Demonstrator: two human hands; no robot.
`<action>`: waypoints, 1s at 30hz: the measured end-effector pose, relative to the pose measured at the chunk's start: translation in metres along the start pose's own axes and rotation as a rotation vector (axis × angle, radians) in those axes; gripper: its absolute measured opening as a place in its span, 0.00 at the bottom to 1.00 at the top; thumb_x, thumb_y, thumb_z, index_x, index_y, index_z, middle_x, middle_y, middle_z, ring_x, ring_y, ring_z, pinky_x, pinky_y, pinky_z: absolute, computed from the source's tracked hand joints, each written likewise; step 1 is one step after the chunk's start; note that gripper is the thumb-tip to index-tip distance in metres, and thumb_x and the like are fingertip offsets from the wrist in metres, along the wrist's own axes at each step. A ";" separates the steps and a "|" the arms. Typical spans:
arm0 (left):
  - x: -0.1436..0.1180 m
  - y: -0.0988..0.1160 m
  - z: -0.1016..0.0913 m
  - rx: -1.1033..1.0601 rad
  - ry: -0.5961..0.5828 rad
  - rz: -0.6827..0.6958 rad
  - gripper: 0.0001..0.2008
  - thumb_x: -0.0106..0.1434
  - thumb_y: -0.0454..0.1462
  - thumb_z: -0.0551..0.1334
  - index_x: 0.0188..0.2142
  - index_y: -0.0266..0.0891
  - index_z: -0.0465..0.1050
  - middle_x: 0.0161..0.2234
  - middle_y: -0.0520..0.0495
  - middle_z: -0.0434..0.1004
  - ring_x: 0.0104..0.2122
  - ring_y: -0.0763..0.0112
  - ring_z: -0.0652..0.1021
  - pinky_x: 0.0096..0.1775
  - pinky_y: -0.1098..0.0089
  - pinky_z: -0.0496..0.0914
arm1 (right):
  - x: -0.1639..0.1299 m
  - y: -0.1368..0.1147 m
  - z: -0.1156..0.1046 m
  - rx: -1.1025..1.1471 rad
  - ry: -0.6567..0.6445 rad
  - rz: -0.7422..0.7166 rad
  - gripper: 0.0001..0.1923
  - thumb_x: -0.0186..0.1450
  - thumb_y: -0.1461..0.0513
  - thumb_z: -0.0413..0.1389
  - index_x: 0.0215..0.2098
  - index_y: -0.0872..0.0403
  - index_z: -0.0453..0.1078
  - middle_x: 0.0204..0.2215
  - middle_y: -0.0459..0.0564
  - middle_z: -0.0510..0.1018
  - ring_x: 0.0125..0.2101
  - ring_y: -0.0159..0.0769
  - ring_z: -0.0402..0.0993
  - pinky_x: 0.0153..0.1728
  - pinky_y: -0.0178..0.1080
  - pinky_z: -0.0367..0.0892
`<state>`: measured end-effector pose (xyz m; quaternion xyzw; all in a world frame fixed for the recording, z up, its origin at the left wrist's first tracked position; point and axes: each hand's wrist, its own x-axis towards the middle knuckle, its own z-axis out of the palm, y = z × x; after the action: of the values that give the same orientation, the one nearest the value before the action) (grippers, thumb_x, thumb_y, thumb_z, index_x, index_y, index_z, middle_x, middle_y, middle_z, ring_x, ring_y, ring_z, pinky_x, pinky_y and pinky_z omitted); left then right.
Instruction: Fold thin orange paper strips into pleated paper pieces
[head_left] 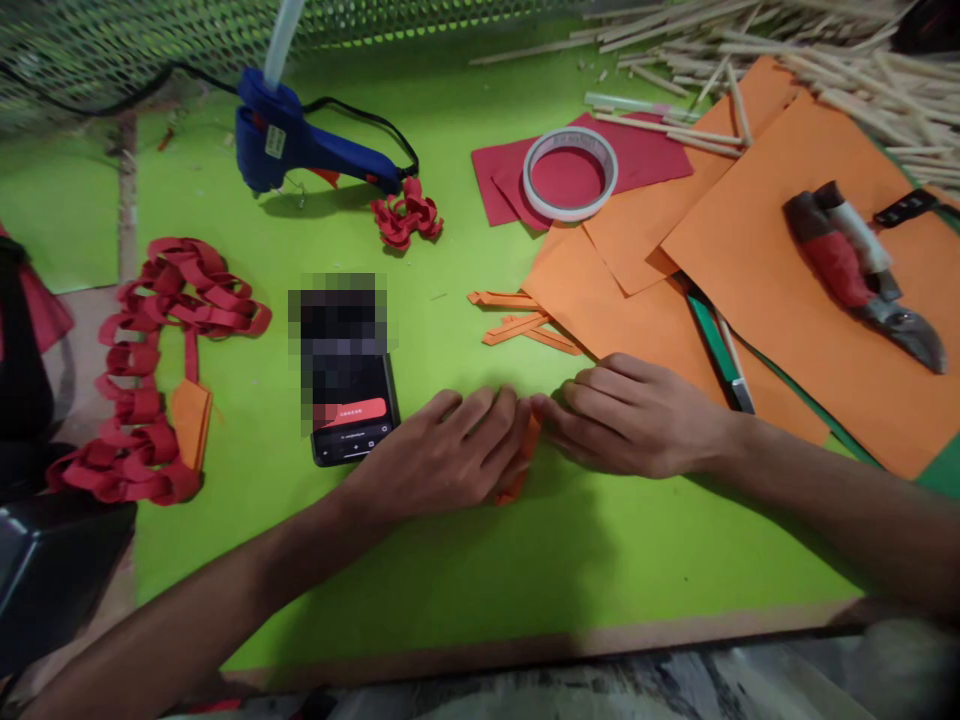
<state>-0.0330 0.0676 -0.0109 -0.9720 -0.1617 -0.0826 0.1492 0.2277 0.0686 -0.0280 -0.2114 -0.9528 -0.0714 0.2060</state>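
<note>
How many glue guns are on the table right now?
2. A blue glue gun lies at the far left by the mesh; a red glue gun rests on the orange sheets at right.

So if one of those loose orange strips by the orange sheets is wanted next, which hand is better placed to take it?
Probably the right hand: it lies nearer the orange strips. The left hand sits closer to the phone. Both press the folded orange paper.

— What sort of place is this?
— A craft workspace: a tabletop [465, 560] under a green sheet, a blue glue gun [300, 140] at eleven o'clock, and orange paper sheets [757, 260] at two.
— Anything more?
— Thin wooden sticks [810, 60] piled at one o'clock, a tape roll [570, 172] at twelve, and red paper chains [154, 370] at nine.
</note>
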 end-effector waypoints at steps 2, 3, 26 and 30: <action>0.000 0.000 -0.001 0.010 -0.006 0.009 0.18 0.71 0.43 0.61 0.52 0.31 0.76 0.49 0.38 0.79 0.44 0.60 0.77 0.38 0.63 0.70 | 0.001 0.000 0.000 0.011 -0.019 0.009 0.07 0.70 0.62 0.57 0.42 0.58 0.73 0.29 0.46 0.73 0.34 0.33 0.67 0.31 0.41 0.59; 0.000 0.000 -0.001 0.014 0.000 0.010 0.18 0.71 0.43 0.61 0.52 0.31 0.77 0.49 0.38 0.79 0.44 0.60 0.77 0.38 0.63 0.70 | 0.001 0.000 0.000 0.013 -0.030 0.016 0.06 0.70 0.62 0.57 0.42 0.58 0.73 0.29 0.46 0.73 0.34 0.33 0.67 0.31 0.41 0.59; 0.000 0.001 -0.003 0.008 0.043 -0.071 0.22 0.72 0.46 0.59 0.54 0.29 0.76 0.50 0.38 0.81 0.40 0.62 0.78 0.37 0.63 0.70 | 0.003 0.000 0.000 0.014 -0.027 0.026 0.05 0.70 0.63 0.58 0.39 0.58 0.74 0.28 0.45 0.75 0.31 0.32 0.67 0.30 0.41 0.58; 0.001 0.002 -0.001 -0.017 0.012 -0.069 0.21 0.72 0.45 0.59 0.53 0.28 0.76 0.50 0.38 0.81 0.43 0.61 0.78 0.38 0.64 0.70 | 0.003 0.001 0.000 0.045 -0.027 0.034 0.07 0.70 0.62 0.57 0.42 0.58 0.74 0.29 0.46 0.75 0.32 0.33 0.68 0.30 0.41 0.59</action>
<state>-0.0316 0.0659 -0.0104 -0.9666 -0.1934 -0.0950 0.1388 0.2259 0.0701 -0.0263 -0.2237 -0.9531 -0.0434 0.1991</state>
